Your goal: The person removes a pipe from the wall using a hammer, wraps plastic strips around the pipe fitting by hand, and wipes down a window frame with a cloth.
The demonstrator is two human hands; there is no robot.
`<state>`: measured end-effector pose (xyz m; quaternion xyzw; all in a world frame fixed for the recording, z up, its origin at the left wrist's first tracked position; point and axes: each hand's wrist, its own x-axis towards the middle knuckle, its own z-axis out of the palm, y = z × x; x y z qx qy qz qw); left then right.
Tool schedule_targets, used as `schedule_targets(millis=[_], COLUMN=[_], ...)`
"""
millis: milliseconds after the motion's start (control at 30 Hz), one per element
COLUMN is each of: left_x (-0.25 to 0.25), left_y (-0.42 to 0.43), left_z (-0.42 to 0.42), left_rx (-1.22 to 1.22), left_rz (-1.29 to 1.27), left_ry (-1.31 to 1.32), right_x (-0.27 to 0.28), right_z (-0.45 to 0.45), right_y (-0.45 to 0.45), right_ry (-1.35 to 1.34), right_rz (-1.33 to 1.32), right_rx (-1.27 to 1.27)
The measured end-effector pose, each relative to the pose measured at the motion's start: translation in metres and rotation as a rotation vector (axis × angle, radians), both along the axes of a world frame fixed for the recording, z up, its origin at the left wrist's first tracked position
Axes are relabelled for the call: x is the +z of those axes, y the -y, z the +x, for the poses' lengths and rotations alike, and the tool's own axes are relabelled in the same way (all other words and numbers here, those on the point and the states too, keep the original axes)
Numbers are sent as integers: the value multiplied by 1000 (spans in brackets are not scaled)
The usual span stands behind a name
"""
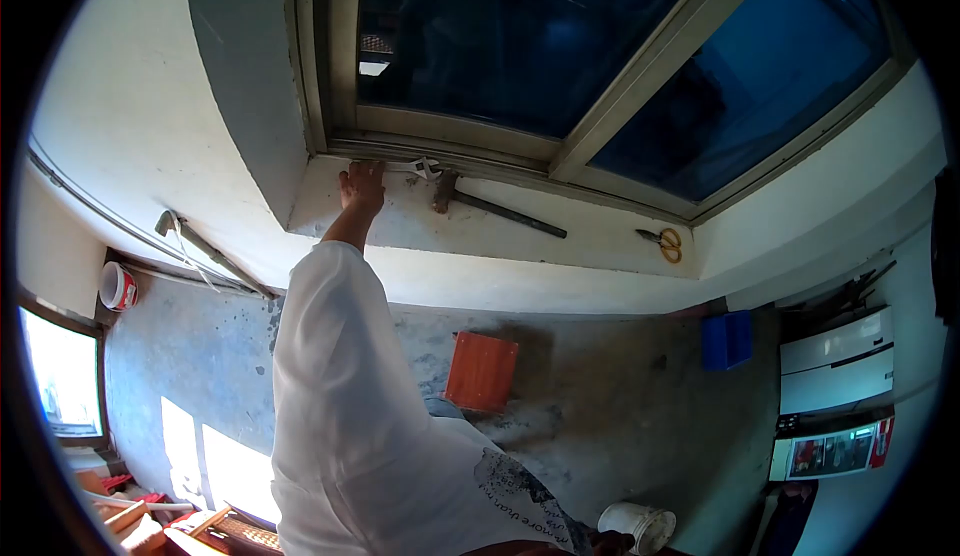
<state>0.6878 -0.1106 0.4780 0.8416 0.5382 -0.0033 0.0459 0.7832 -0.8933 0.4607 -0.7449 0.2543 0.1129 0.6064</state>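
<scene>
My left hand (362,188) reaches to the window sill (600,246), its back towards the camera and its fingers bent over the handle end of an adjustable wrench (425,168). The wrench lies along the window track, jaw to the right. Just right of the jaw is a hammer (510,218), its head near the wrench and its dark handle slanting right. Scissors (664,243) with yellow handles lie at the sill's right end. Part of my right hand (612,543) shows dark at the bottom edge by a white bucket (645,528); its fingers are unclear.
A sliding window (560,151) rises behind the sill. On the floor below are a red-brown stool (481,371) and a blue bin (726,340). A long-handled tool (215,254) leans at the left wall near another bucket (118,287). A white cabinet (836,361) stands right.
</scene>
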Motion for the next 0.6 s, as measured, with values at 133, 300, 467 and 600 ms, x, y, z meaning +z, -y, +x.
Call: schedule_targets(millis=[133,300,467,600], left_x=[-19,-2,-16,-4], left_y=[-11,-2,-10,-24], left_z=[0,4,-5,-16], left_rx=[-111,-106,-150,-116], left_rz=[196,164,212,232], left_ry=[140,35,24,-170], right_x=[-2,-2,-3,-4], right_z=[4,9,11,15], right_y=[-7,-13,-10,-7], right_ry=[-1,3,12,33], right_rz=[-11,-34,-57,-64], right_rx=[4,11,10,10])
